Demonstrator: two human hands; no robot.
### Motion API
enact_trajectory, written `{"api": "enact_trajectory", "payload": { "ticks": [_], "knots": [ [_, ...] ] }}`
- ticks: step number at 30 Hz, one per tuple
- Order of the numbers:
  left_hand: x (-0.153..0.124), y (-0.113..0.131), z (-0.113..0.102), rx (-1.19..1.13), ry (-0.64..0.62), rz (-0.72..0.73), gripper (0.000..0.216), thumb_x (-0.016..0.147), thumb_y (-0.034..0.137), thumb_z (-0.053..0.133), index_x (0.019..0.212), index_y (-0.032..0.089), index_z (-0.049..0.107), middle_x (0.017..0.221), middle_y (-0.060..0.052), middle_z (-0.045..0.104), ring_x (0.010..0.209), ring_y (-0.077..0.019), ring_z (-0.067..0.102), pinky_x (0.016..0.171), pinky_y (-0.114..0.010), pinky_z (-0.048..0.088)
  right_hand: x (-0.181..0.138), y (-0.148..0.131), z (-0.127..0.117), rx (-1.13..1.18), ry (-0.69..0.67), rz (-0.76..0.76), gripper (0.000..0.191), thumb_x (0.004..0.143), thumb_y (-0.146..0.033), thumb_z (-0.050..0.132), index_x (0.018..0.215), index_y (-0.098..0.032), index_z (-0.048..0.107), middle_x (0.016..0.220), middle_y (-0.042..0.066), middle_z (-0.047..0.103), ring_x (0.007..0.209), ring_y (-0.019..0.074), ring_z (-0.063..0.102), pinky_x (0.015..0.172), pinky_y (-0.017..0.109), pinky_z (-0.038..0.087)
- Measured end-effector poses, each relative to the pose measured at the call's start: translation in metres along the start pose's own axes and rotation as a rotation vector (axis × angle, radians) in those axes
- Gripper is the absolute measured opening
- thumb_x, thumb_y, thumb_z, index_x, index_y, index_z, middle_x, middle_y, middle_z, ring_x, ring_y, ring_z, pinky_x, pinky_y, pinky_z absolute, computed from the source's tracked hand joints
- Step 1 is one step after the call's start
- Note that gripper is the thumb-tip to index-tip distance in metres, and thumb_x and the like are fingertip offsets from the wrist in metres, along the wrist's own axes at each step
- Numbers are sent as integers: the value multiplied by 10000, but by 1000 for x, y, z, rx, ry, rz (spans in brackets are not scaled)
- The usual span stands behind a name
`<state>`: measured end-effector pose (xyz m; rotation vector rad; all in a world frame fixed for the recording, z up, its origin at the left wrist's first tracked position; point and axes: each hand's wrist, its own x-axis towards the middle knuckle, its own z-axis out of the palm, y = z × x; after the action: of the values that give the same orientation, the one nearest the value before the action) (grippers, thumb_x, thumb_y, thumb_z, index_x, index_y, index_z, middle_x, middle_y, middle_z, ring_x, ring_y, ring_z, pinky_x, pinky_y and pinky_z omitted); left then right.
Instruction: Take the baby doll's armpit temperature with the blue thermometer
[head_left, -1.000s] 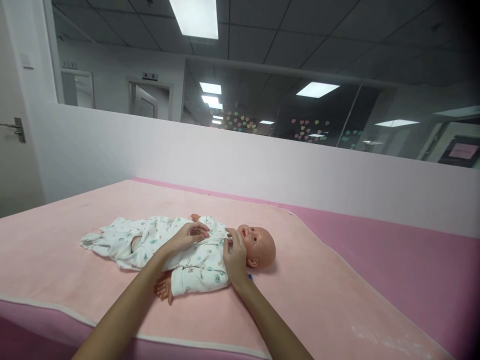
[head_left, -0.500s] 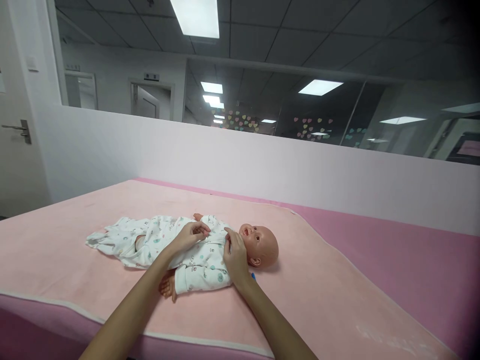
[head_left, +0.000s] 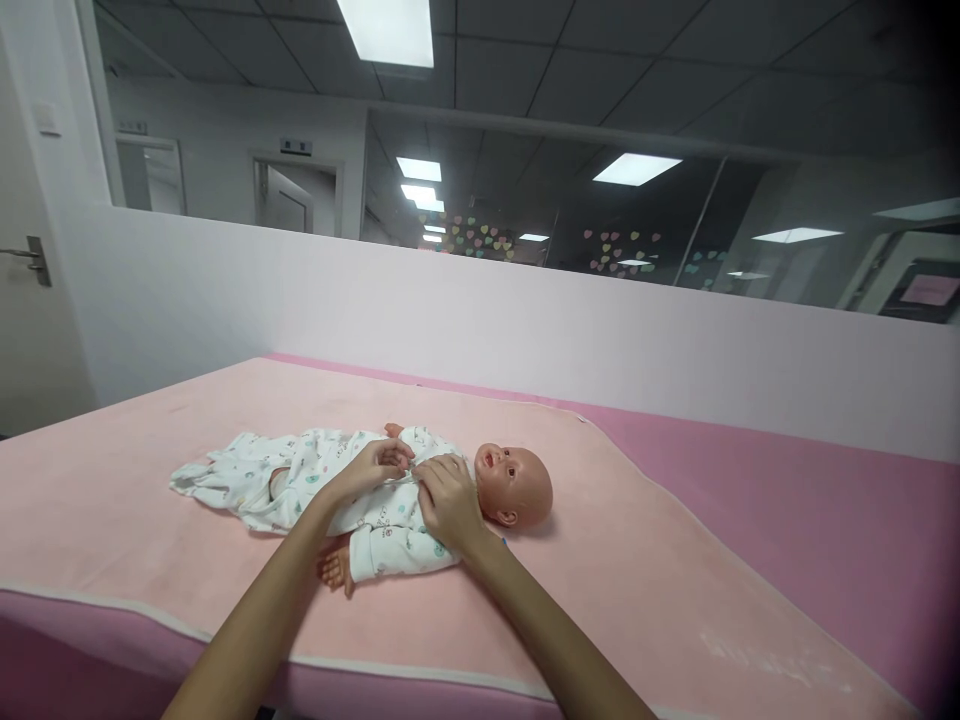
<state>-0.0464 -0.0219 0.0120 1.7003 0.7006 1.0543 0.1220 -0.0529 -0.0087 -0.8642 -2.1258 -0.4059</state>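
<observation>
A baby doll (head_left: 517,485) lies on its back, its bald head to the right and its face turned up. It wears a white romper (head_left: 401,552) with small green and grey prints; one bare doll hand (head_left: 335,572) pokes out of the near sleeve. My left hand (head_left: 371,470) is on the chest of the romper, fingers curled in on the cloth. Close beside it, my right hand (head_left: 450,500) arches over the upper chest below the doll's chin, with bent fingertips at the front of the romper. Both hands hide the exact pinch points.
Under the doll spreads a peach-pink mat (head_left: 637,600) with a pale edge, over a darker pink padded surface (head_left: 787,500). A low white wall (head_left: 525,330) with glass above it runs behind. A door with a handle (head_left: 34,260) stands at the left.
My right hand has shifted left, closer to my left hand, and its fingers now bend onto the front of the romper. My left hand stays nearly in place. The doll lies as before.
</observation>
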Motion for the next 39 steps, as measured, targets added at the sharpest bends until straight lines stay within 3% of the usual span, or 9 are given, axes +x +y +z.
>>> {"api": "enact_trajectory", "payload": {
  "ticks": [2,5,11,17,22,30,39],
  "knots": [
    [0,0,0,-46,3,-5,236,629,147,606,863,148,571,690,3,540,657,-111,523,618,-223,399,10,-4,4,-17,-31,-29,189,734,-97,417,842,-183,547,768,42,561,783,182,482,763,349,373],
    [1,-2,-1,-45,8,6,214,640,175,615,845,141,562,720,-17,566,701,-131,545,659,-243,412,17,-6,13,-34,9,59,137,668,-97,438,749,-178,513,733,37,522,735,174,454,690,316,360],
    [2,-5,-1,-37,10,10,173,661,188,607,822,145,560,760,-30,582,742,-147,563,678,-255,414,11,-5,18,24,80,125,193,569,-52,410,697,-190,453,698,17,488,699,165,429,661,297,336],
    [-1,4,3,-10,-32,84,143,696,201,592,824,151,557,779,-27,582,756,-138,561,710,-262,416,8,-4,18,134,161,158,158,675,-60,398,749,-191,446,725,23,502,720,169,448,658,285,361],
    [-1,4,4,-15,-8,50,173,699,230,600,849,155,558,795,-35,589,771,-145,567,715,-269,423,6,-3,20,217,151,179,145,753,-87,380,817,-189,462,772,28,524,737,161,481,663,270,389],
    [0,1,4,-17,18,53,202,693,285,626,810,133,562,807,-42,588,795,-159,569,737,-282,434,6,-2,20,274,126,181,167,799,-102,366,869,-188,491,812,33,537,757,157,506,679,265,405],
    [-1,-2,6,-22,40,73,383,612,205,681,934,187,475,806,-16,584,740,-134,575,692,-269,445,6,-1,22,283,124,195,215,796,-93,375,931,-194,510,869,40,559,807,163,517,711,277,413]
  ]
}}
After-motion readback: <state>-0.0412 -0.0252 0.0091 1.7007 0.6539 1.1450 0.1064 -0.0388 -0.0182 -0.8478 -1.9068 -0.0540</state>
